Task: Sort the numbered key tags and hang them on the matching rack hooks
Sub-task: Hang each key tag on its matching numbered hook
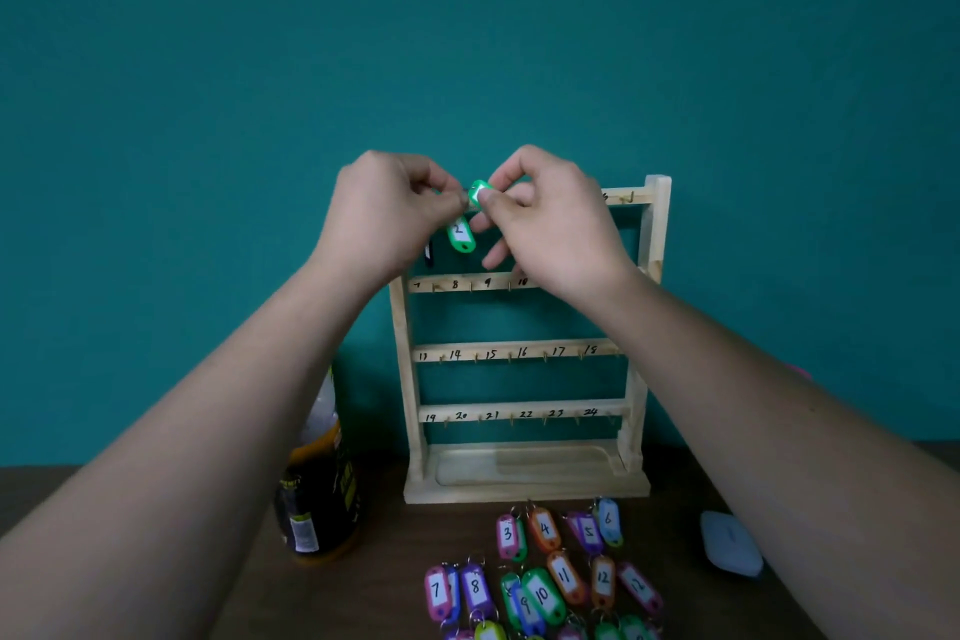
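Right hand (545, 218) grip: thumb and forefinger pinch a green key tag (480, 195) at the top rail of the rack (519, 478). Left hand (389, 208) grip: fingertips closed beside that tag; what they hold cannot be told. Tag 2 (460, 234) hangs just below. Other tags (540, 587) lie on the table (384, 551).

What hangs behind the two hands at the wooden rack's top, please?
A green plastic tag numbered 2 and a dark tag; the left hand and right hand hide most hooks.
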Available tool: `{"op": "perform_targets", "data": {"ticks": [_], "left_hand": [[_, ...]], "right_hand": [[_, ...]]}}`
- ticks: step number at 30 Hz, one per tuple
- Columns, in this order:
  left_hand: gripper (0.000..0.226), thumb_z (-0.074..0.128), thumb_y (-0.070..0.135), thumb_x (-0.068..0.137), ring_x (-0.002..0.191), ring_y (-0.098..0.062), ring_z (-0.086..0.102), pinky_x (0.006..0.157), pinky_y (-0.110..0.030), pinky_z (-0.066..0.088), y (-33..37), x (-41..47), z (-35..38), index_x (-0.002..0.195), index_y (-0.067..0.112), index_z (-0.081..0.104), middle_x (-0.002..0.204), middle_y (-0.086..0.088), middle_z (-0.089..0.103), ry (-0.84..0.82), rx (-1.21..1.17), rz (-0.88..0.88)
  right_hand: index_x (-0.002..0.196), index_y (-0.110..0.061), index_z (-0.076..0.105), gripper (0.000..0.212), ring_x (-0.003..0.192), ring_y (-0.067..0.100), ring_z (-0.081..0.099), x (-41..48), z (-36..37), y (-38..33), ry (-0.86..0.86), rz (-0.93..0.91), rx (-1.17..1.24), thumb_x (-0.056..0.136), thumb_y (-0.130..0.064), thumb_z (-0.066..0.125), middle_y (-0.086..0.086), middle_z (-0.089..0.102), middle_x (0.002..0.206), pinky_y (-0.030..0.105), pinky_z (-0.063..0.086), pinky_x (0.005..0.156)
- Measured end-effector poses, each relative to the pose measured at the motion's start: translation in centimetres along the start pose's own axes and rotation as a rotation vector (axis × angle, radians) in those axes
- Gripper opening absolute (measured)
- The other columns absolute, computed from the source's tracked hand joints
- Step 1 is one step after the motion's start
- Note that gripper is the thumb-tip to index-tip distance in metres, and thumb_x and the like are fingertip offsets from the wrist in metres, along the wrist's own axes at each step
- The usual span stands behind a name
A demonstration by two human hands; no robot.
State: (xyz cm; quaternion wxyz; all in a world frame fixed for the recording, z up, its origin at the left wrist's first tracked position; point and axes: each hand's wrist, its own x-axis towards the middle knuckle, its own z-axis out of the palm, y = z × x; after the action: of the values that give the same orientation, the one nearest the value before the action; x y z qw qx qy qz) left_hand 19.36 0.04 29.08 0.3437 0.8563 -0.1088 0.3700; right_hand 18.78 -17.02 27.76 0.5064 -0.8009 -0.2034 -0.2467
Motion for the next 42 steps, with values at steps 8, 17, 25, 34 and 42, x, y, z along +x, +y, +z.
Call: {"op": "perform_targets", "data": {"ticks": [8, 17, 25, 34, 42], "left_hand": [[0.005, 0.074, 0.037, 0.092, 0.059, 0.001, 0.059, 0.059, -0.016, 0.043, -0.1, 1.6, -1.8, 0.092, 0.035, 0.079, 0.071, 0.010, 0.071, -0.016, 0.159, 0.210], [0.016, 0.065, 0.040, 0.095, 0.080, -0.029, 0.070, 0.070, -0.037, 0.053, -0.7, 2.6, -1.7, 0.105, 0.033, 0.076, 0.086, 0.002, 0.077, -0.055, 0.546, 0.579], [0.023, 0.064, 0.047, 0.099, 0.088, -0.030, 0.071, 0.073, -0.040, 0.057, -0.5, 2.3, -1.6, 0.113, 0.036, 0.078, 0.091, 0.002, 0.079, -0.098, 0.595, 0.527], [0.007, 0.082, 0.033, 0.090, 0.070, 0.000, 0.069, 0.060, -0.008, 0.042, -0.2, 1.0, -2.8, 0.092, 0.028, 0.079, 0.075, 0.010, 0.077, -0.048, 0.050, 0.153], [0.004, 0.083, 0.027, 0.089, 0.073, -0.004, 0.074, 0.076, -0.021, 0.057, 0.4, 1.6, -1.4, 0.090, 0.026, 0.080, 0.076, 0.006, 0.078, -0.126, -0.075, 0.112]], "right_hand": [[0.106, -0.016, 0.059, 0.009, 0.058, 0.022, 0.076, 0.5, 0.1, -0.4, -0.037, 0.050, 0.071, 0.107, -0.024, 0.062, -0.003, 0.081, 0.083, 0.055, 0.059, 0.057], [0.106, -0.019, 0.059, 0.002, 0.052, 0.019, 0.074, 0.5, 0.7, 0.3, -0.012, 0.066, -0.022, 0.105, -0.021, 0.059, 0.000, 0.079, 0.078, 0.035, 0.056, 0.049], [0.105, -0.024, 0.059, 0.002, 0.049, 0.015, 0.073, 0.1, 1.1, 1.2, -0.019, 0.066, -0.118, 0.104, -0.023, 0.060, 0.002, 0.078, 0.076, 0.033, 0.054, 0.050], [0.099, -0.029, 0.061, 0.018, 0.049, 0.019, 0.066, -0.1, 0.7, 1.8, 0.059, -0.049, -0.203, 0.101, -0.047, 0.059, 0.003, 0.072, 0.063, 0.042, 0.060, 0.059], [0.093, -0.016, 0.069, 0.019, 0.043, 0.017, 0.057, -0.2, 0.7, 0.4, -0.093, 0.089, 0.005, 0.105, -0.026, 0.059, 0.002, 0.077, 0.071, 0.029, 0.050, 0.048]]}}
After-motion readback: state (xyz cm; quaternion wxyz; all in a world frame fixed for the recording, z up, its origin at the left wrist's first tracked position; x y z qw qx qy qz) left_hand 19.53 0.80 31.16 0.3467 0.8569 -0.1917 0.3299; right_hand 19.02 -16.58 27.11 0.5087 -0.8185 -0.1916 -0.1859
